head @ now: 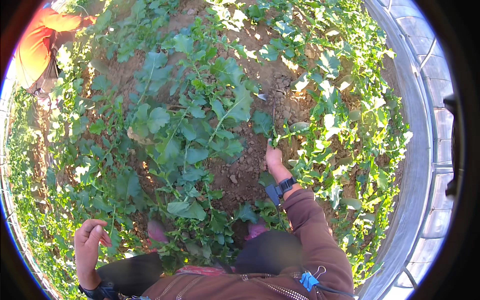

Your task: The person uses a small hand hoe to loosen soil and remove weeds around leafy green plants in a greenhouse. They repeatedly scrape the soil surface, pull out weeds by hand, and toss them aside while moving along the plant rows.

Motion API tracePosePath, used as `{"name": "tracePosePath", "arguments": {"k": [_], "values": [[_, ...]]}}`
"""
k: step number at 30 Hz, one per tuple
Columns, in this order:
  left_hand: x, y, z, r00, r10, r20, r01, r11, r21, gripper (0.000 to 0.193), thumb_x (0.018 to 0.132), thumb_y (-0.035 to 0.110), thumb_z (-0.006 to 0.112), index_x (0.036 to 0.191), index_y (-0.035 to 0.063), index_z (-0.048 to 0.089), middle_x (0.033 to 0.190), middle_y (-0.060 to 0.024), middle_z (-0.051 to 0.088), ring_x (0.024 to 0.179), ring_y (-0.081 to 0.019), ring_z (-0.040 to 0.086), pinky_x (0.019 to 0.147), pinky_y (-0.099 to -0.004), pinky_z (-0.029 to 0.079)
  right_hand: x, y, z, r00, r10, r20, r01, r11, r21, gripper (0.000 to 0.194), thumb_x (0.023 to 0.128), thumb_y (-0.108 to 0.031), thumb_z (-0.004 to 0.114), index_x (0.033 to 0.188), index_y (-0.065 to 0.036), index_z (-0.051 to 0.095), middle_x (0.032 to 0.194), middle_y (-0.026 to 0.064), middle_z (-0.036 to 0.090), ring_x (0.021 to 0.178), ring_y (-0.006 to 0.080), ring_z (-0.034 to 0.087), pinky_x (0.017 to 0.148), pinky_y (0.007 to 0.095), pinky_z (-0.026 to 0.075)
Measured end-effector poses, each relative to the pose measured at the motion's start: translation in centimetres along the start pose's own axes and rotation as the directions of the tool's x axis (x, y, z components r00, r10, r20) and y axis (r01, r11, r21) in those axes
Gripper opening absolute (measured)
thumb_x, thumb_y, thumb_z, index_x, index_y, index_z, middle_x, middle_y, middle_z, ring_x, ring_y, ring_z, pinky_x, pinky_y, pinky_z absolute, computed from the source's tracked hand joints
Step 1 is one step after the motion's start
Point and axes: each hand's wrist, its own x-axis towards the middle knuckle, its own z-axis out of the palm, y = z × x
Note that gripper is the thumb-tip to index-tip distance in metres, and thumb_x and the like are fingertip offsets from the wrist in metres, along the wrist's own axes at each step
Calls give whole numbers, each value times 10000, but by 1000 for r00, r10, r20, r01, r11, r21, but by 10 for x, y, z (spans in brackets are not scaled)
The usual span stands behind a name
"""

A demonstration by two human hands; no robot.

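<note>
My right hand (pixel 273 155) is closed around the lower end of a thin-handled hand hoe (pixel 273 118). The handle runs away from me over bare soil, and a pale metal blade (pixel 262 96) shows near its far end. Leafy green plants (pixel 180 138) stand just left of the hoe, and more leaves touch the handle's right side. At the lower left, my left hand (pixel 90 240) hangs above the foliage by my knee. Its fingers are loosely bent, and nothing shows in them.
Crumbly soil (pixel 234 176) runs between the plants before me. A brighter crop row (pixel 356 150) lies right, beside grey plastic sheeting (pixel 408 131) and a ribbed clear wall (pixel 442 131). Another person in orange (pixel 35 45) is at the upper left. My pink-covered feet (pixel 156 230) sit among leaves.
</note>
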Motion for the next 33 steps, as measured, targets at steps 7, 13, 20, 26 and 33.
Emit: {"name": "tracePosePath", "arguments": {"k": [7, 13, 20, 26, 33], "values": [[-2, 0, 4, 999, -14, 38, 14, 1000, -12, 187, 939, 149, 506, 985, -4, 602, 645, -50, 607, 563, -106, 591, 539, -217, 478, 8, -46, 12, 933, -332, -136, 310, 937, -160, 570, 906, -473, 491, 810, 70, 637, 751, 309, 608, 762, 471, 608, 675, 491, 482], [-7, -2, 1, 1000, -4, 16, 4, 1000, -4, 185, 947, 141, 501, 985, -10, 599, 645, -51, 601, 567, -107, 588, 538, -221, 469, 20, -105, 16, 854, -477, -210, 382, 847, -369, 520, 913, -472, 453, 981, 26, 585, 797, 270, 638, 811, 443, 621, 704, 503, 475], [-7, -6, -1, 1000, 12, 12, -12, 999, 30, 181, 954, 144, 501, 991, -5, 597, 642, -38, 590, 569, -94, 578, 533, -215, 461, -19, -24, 0, 889, -454, -62, 376, 800, -468, 495, 945, -446, 416, 954, 33, 541, 860, 314, 617, 841, 485, 595, 757, 536, 453], [-10, -4, 3, 999, 5, 40, -9, 995, 96, 177, 952, 140, 502, 999, 1, 601, 640, -28, 582, 567, -86, 564, 543, -217, 462, -74, 25, -20, 927, -370, 68, 361, 824, -437, 470, 941, -426, 438, 984, 30, 543, 850, 303, 623, 844, 477, 599, 759, 521, 463], [-30, -8, 2, 999, 21, 47, -27, 993, 114, 180, 950, 143, 508, 1008, 6, 609, 652, -20, 582, 579, -75, 554, 545, -213, 453, -158, 73, -51, 922, -291, 255, 385, 752, -535, 483, 930, -414, 460, 1006, 56, 543, 850, 328, 612, 870, 492, 588, 787, 510, 466]]}}
